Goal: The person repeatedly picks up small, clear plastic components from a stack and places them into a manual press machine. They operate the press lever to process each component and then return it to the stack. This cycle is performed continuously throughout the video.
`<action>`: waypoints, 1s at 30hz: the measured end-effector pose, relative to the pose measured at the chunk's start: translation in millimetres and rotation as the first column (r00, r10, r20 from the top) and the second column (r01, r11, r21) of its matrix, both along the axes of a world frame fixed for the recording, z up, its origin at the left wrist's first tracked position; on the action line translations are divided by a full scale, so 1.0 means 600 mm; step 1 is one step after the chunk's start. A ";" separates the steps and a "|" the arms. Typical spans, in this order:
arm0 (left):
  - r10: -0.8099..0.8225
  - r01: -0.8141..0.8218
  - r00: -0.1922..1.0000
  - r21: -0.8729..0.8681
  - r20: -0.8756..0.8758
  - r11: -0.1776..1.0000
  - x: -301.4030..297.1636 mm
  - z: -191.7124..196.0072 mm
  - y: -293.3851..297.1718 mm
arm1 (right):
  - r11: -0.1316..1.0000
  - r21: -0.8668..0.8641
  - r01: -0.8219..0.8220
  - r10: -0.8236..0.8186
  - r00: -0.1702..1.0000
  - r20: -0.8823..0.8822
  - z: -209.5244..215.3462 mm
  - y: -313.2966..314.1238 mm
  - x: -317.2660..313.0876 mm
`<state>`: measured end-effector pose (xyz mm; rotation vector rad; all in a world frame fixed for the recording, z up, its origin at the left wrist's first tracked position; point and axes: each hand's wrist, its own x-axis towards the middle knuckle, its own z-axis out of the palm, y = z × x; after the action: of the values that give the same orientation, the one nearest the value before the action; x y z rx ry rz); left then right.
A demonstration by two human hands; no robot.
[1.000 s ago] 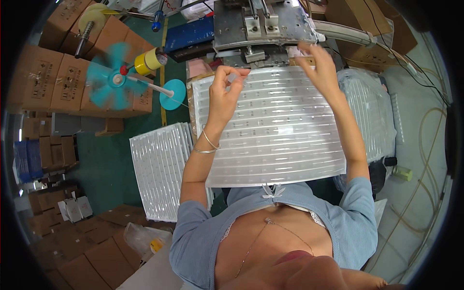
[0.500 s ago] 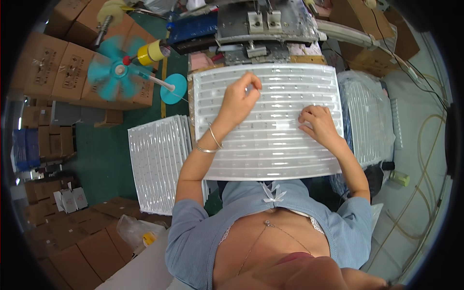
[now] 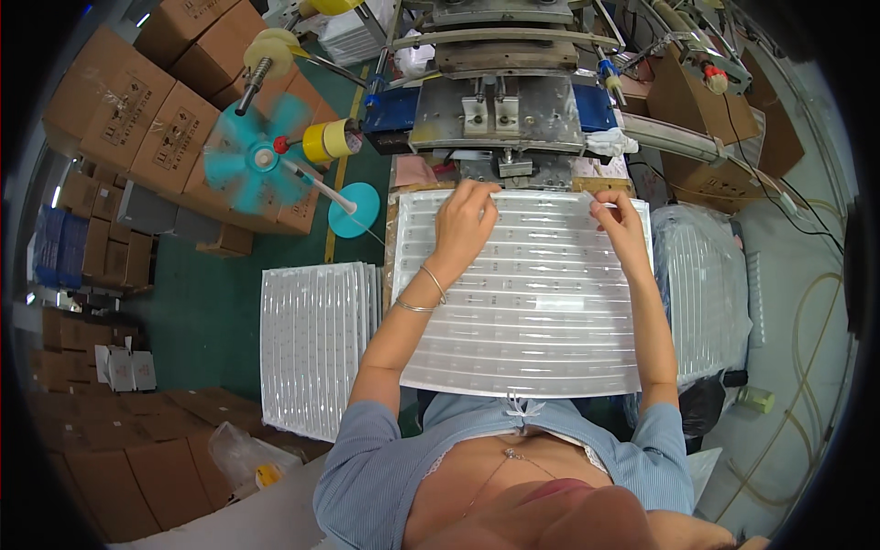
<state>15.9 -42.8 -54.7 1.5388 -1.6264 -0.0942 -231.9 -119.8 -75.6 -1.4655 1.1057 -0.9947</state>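
Observation:
A stack of white sheets (image 3: 513, 353) with shiny raised rows and small marks lies in front of my body, its far edge by the machine. My left hand (image 3: 466, 225), a silver bangle on its wrist, rests over the far edge left of centre with fingers curled together. Near the far right corner, my right hand (image 3: 621, 231) has thumb and forefinger pinched. A small pale sliver shows at those fingertips; I cannot make out what it is. What sits under my left fingers is hidden.
A metal press-like machine (image 3: 500, 115) stands beyond the sheets. To the left are a turquoise fan (image 3: 341, 213), more ribbed sheets (image 3: 312, 348) and cardboard boxes (image 3: 119, 101). Plastic-wrapped sheets (image 3: 701, 284) stand at the right, and a hose (image 3: 796, 367) lies on the floor.
Both hands have moved away from me, from over the middle of the sheets to their far edge. The view has tilted up, showing more of the machine.

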 end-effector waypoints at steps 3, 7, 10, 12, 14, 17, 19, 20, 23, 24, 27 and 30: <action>0.051 -0.043 0.998 -0.181 0.042 0.983 0.007 0.024 -0.036 | 1.000 -0.024 0.003 -0.001 0.998 0.067 0.007 -0.006 0.006; 0.307 -0.205 0.922 -0.374 0.237 0.904 0.005 0.075 -0.123 | 0.965 -0.252 0.077 -0.084 0.996 -0.015 0.028 -0.024 0.011; 0.314 -0.250 0.838 -0.199 0.445 0.948 0.000 0.104 -0.189 | 0.901 -0.411 0.141 -0.194 0.977 -0.089 0.064 -0.036 0.030; 0.241 -0.251 0.821 -0.052 0.518 0.967 -0.001 0.120 -0.213 | 0.845 -0.515 0.142 -0.214 0.973 -0.083 0.080 -0.054 0.060; 0.186 -0.228 0.815 0.009 0.548 0.974 -0.002 0.129 -0.221 | 0.775 -0.623 0.110 -0.253 0.956 -0.145 0.101 -0.070 0.097; 0.133 -0.053 0.930 -0.234 0.343 0.971 -0.001 0.130 -0.186 | 0.588 -0.807 0.059 -0.361 0.912 -0.196 0.126 -0.105 0.147; 0.062 -0.028 0.979 -0.175 0.197 0.984 -0.010 0.136 -0.135 | 0.490 -0.871 -0.019 -0.467 0.838 -0.281 0.136 -0.135 0.177; 0.021 -0.002 0.991 -0.143 0.134 0.990 -0.007 0.131 -0.110 | 0.479 -0.874 -0.080 -0.519 0.778 -0.355 0.138 -0.150 0.195; -0.093 0.096 0.995 -0.072 0.032 0.993 -0.009 0.100 -0.053 | 0.471 -0.874 -0.119 -0.584 0.701 -0.410 0.141 -0.183 0.208; -0.125 0.126 0.992 -0.048 0.009 0.991 -0.010 0.087 -0.038 | 0.474 -0.873 -0.113 -0.586 0.700 -0.408 0.138 -0.188 0.208; -0.163 0.172 0.981 0.082 -0.106 0.982 -0.019 0.060 -0.002 | 0.407 -0.911 -0.069 -0.619 0.713 -0.330 0.121 -0.182 0.198; -0.185 0.198 0.974 0.096 -0.135 0.975 -0.032 0.043 0.014 | 0.418 -0.908 -0.019 -0.604 0.741 -0.294 0.123 -0.152 0.168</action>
<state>-3.3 -34.6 -28.6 1.4220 -1.6887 -0.3826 -130.8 -210.8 -2.1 -2.6482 1.4370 -1.5840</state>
